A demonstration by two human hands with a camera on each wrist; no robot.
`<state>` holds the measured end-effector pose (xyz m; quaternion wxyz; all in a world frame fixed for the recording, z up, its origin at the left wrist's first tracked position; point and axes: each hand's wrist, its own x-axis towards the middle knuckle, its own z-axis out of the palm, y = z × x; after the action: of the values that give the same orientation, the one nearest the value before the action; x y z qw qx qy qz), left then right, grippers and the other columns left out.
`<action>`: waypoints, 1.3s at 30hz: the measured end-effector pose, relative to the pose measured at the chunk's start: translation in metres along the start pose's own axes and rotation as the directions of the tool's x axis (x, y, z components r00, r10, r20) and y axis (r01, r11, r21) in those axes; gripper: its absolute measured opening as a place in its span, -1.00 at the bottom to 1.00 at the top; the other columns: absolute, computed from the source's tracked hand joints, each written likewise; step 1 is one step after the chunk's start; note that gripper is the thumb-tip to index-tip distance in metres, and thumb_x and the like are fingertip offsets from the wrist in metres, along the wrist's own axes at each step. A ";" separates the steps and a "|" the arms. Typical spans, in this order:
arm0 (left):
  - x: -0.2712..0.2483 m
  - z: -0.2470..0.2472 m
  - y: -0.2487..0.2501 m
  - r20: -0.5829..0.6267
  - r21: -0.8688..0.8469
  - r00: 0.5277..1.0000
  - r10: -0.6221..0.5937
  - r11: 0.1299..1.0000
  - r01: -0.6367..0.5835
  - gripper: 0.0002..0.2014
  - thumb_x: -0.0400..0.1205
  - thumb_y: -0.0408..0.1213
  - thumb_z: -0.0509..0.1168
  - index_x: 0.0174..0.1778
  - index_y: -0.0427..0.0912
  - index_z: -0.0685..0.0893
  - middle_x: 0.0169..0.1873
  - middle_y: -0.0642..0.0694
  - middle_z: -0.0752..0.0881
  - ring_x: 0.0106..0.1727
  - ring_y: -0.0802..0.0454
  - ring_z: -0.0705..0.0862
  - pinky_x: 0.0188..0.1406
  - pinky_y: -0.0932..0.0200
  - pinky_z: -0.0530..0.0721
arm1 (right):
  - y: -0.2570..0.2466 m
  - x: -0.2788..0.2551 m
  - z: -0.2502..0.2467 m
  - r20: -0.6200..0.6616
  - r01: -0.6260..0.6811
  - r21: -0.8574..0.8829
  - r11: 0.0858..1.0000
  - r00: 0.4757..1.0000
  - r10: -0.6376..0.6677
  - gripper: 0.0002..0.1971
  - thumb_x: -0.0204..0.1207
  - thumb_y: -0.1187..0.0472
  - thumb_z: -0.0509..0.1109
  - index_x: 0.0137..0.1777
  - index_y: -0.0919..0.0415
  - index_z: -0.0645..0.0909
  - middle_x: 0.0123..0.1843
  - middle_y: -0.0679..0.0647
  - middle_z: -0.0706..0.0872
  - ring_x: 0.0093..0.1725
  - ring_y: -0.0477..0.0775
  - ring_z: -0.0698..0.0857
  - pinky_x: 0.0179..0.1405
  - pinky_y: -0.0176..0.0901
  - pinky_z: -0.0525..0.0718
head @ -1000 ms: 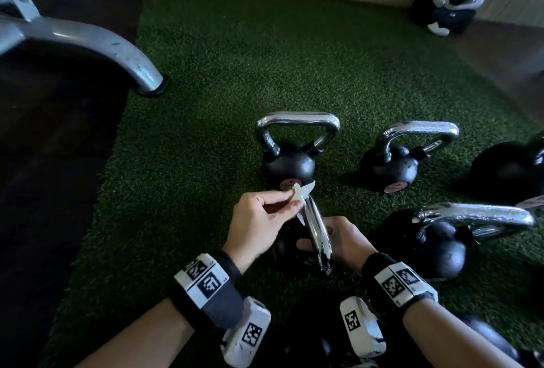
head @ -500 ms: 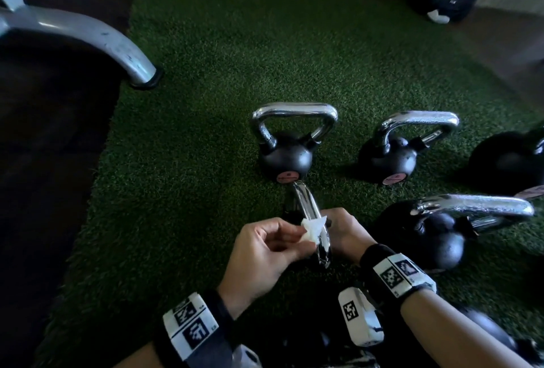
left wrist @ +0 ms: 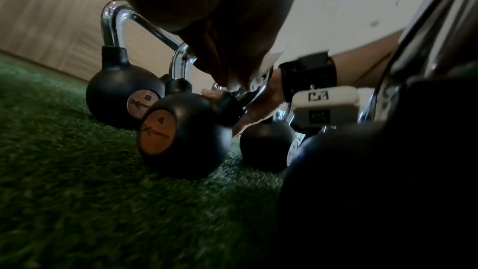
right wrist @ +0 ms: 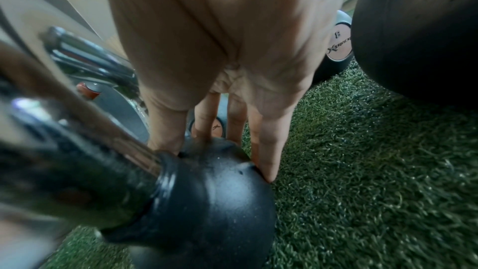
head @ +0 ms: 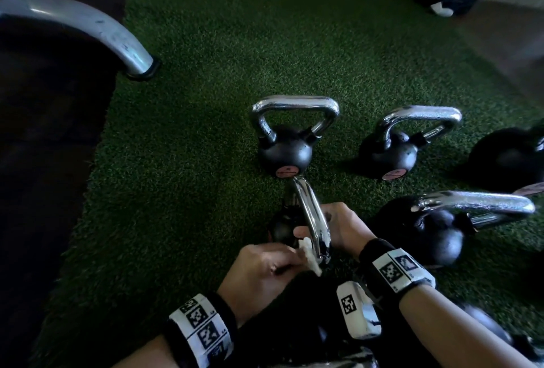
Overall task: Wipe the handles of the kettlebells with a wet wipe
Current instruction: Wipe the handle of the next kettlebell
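A small black kettlebell [head: 282, 229] lies tilted on the green turf, its chrome handle [head: 309, 214] pointing toward me. My left hand [head: 265, 267] pinches a white wet wipe [head: 310, 254] against the near end of that handle. My right hand [head: 341, 229] holds the kettlebell from the right, thumb on one side of the handle and fingers on the other. In the right wrist view its fingertips [right wrist: 266, 169] rest on the black ball [right wrist: 207, 201]. The left wrist view shows the same ball [left wrist: 186, 134] with an orange label.
Other kettlebells stand close by on the turf [head: 191, 161]: one just beyond [head: 285, 149], one to its right [head: 394, 152], a larger one at my right [head: 435, 235]. A silver machine leg [head: 103, 31] ends at the turf's left edge, beside dark flooring.
My left hand has slid the wipe along the handle from its far end to the near end. The right hand has kept its hold on the kettlebell.
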<state>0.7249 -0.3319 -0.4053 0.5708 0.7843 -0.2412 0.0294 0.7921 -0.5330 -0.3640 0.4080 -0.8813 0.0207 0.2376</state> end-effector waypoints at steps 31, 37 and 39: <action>0.064 -0.038 0.053 0.225 -0.781 0.733 -0.642 0.331 0.530 -0.78 0.55 -0.08 0.45 -0.03 -0.10 0.88 -0.04 -0.07 0.88 -0.05 0.18 0.82 0.09 0.22 0.70 | -0.069 -0.053 -0.015 -0.360 0.427 0.169 0.888 0.866 -0.348 -0.62 0.27 0.22 0.79 0.11 0.02 0.89 -0.02 -0.14 0.89 -0.07 -0.16 0.88 -0.04 -0.26 0.82; 0.059 -0.039 0.026 -0.041 -0.337 0.810 -0.585 0.771 0.540 -0.64 0.67 -0.47 0.35 0.21 0.09 0.77 0.03 0.09 0.81 0.05 0.14 0.71 -0.01 0.22 0.65 | -0.047 -0.041 -0.037 -0.454 0.372 0.201 0.906 0.855 -0.251 -0.66 0.37 0.37 0.69 0.06 -0.03 0.88 -0.11 -0.09 0.90 -0.18 -0.06 0.85 -0.02 -0.15 0.82; 0.049 -0.035 0.006 0.102 0.022 0.836 -0.539 0.841 0.540 -0.30 0.55 -0.38 0.47 0.61 0.11 0.46 0.46 0.18 0.58 0.48 0.16 0.51 0.44 0.12 0.55 | -0.031 -0.031 -0.041 -0.486 0.313 0.261 0.913 0.860 -0.155 -0.62 0.37 0.37 0.69 0.12 -0.03 0.87 -0.11 -0.06 0.90 -0.20 -0.10 0.82 0.01 -0.13 0.81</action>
<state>0.7734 -0.3181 -0.3718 0.5455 0.8188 -0.0403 -0.1745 0.7881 -0.5471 -0.3055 0.5597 -0.8266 0.0465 -0.0347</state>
